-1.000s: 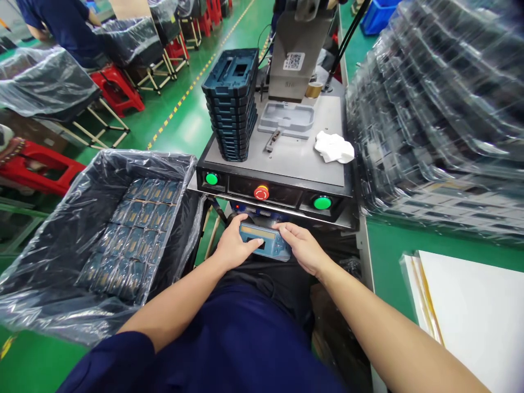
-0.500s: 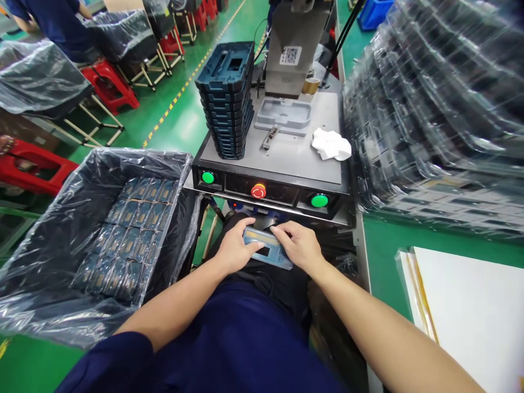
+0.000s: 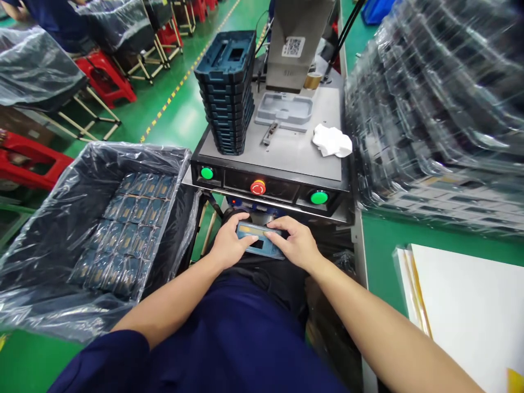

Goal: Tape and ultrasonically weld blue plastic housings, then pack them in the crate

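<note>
The left hand and the right hand clamp a light-blue plastic casing from either side, fingers curled over its top edge and nearly meeting. The casing, with its small dark rectangular window, is held over the person's lap, just below the front edge of a machine.

To the left sits a crate lined with a clear plastic bag, packed with rows of dark blue parts. Ahead, the machine's black control panel carries two green buttons and a red emergency stop. On its steel top stand a stack of dark blue trays and a grey moulded fixture, with a crumpled white cloth nearby (it looks well used). A plastic-wrapped pile of trays fills the right side, above white sheets on a green bench. Farther off, a co-worker sits among red stools.
</note>
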Demonstrator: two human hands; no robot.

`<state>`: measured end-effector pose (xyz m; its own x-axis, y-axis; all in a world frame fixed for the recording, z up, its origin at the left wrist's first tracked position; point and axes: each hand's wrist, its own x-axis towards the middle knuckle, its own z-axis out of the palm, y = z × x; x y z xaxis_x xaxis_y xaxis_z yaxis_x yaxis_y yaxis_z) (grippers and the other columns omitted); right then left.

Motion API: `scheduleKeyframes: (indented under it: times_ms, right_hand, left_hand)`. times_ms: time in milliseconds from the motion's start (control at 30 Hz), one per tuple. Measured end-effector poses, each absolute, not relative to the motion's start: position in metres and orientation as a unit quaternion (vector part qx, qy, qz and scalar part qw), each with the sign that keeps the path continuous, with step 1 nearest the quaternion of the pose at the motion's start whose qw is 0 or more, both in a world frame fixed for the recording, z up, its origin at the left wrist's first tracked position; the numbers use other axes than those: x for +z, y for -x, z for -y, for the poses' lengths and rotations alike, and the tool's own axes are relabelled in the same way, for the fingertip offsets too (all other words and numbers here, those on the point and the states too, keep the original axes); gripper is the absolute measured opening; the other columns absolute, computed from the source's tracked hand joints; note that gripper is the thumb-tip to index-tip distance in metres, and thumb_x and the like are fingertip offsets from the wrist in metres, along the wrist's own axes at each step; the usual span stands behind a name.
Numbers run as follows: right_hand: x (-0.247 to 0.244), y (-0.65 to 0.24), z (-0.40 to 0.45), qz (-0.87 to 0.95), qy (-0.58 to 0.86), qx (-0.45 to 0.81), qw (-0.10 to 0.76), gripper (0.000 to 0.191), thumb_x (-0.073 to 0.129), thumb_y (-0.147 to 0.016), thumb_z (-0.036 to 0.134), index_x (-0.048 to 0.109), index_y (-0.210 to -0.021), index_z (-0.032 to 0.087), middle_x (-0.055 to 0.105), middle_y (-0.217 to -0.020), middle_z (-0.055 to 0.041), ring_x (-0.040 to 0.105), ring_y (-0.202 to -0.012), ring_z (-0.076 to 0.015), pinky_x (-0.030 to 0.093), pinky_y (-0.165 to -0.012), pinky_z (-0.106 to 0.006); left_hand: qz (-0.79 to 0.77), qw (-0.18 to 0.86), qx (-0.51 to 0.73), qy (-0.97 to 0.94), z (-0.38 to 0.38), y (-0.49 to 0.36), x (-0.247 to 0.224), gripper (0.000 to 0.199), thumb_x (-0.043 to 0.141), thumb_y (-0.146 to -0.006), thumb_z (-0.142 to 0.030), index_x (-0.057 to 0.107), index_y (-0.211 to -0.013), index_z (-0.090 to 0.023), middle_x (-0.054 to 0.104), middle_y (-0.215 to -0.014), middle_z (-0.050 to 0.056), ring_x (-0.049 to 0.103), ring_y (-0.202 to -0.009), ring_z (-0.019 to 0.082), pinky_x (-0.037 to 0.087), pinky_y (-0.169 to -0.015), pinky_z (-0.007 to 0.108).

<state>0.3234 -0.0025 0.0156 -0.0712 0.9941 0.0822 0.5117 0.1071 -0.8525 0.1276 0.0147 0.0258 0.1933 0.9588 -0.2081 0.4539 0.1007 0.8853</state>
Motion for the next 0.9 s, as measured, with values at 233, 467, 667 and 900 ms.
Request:
scheduleKeyframes:
  times_ms: [233,467,667,900]
  right_hand:
    - [0.016,-0.325,0.001,0.602,0.646,0.343,0.320,0.030,0.045,-0.092,0.042,0.065,-0.082,0.022,0.071,-0.081,-0.0025,0.064,-0.074,-0.0175,0.046,-0.071,-0.028]
    - [0.010,-0.325,0.000,0.577,0.647,0.360,0.345,0.027,0.043,-0.093,0.040,0.064,-0.096,0.022,0.072,-0.086,-0.0028,0.066,-0.079,-0.0174,0.048,-0.076,-0.029]
    - [0.009,-0.326,0.000,0.582,0.643,0.352,0.351,0.026,0.045,-0.091,0.036,0.063,-0.102,0.021,0.072,-0.088,-0.0038,0.066,-0.081,-0.0180,0.050,-0.079,-0.031]
    - [0.003,-0.325,0.000,0.576,0.628,0.371,0.367,0.027,0.053,-0.088,0.041,0.063,-0.101,0.020,0.069,-0.094,-0.0058,0.064,-0.075,-0.0173,0.053,-0.075,-0.033]
  left_hand:
    - [-0.566,0.485,0.275,-0.607,-0.012,-0.127,0.019,0.053,0.073,-0.069,-0.025,0.056,-0.119,-0.019,0.065,-0.109,0.004,0.061,-0.097,0.019,0.047,-0.093,0.034]
    - [-0.571,0.498,0.281,-0.589,-0.013,-0.126,0.017,0.054,0.073,-0.068,-0.026,0.056,-0.119,-0.019,0.065,-0.109,0.005,0.060,-0.097,0.019,0.045,-0.094,0.034]
    - [-0.569,0.545,0.299,-0.539,-0.013,-0.126,0.013,0.056,0.075,-0.067,-0.026,0.056,-0.119,-0.018,0.066,-0.102,0.005,0.061,-0.091,0.018,0.048,-0.090,0.034]
    - [-0.571,0.576,0.311,-0.496,-0.014,-0.125,0.011,0.057,0.076,-0.064,-0.027,0.055,-0.117,-0.018,0.065,-0.099,0.003,0.060,-0.087,0.016,0.048,-0.086,0.032]
